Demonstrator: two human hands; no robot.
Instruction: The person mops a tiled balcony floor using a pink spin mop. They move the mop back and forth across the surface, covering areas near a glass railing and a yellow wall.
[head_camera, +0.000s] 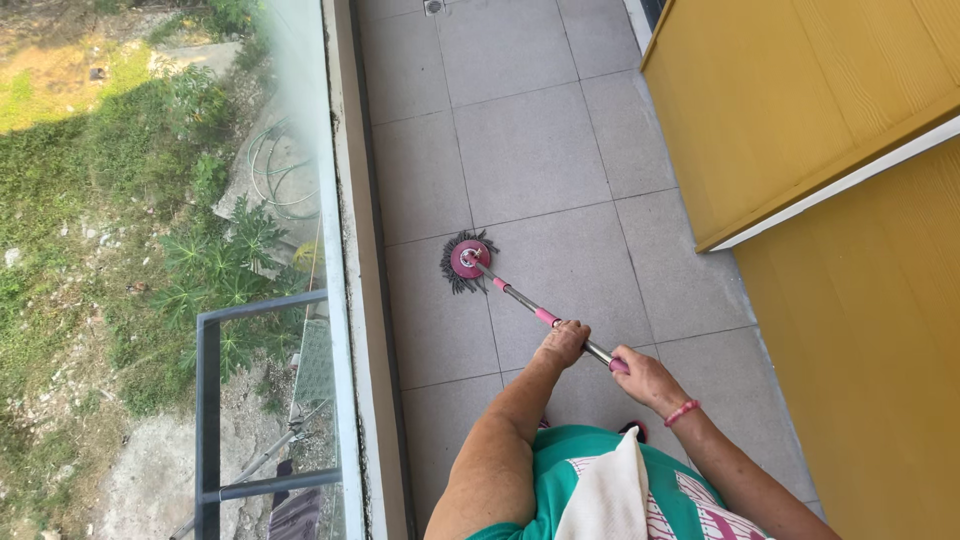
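Both hands grip the mop handle (520, 300): left hand (563, 343) wrapped around the metal shaft just below a pink collar, right hand (645, 378) closed over the pink end. Head view: the round mop head (469, 261) rests flat on the grey tiled floor (540, 150) near the glass railing (300, 100). Wet and dry tiles cannot be told apart, so progress is unclear.

Grey tiled floor (540, 150), round dark-fringed mop head (469, 260) resting on it
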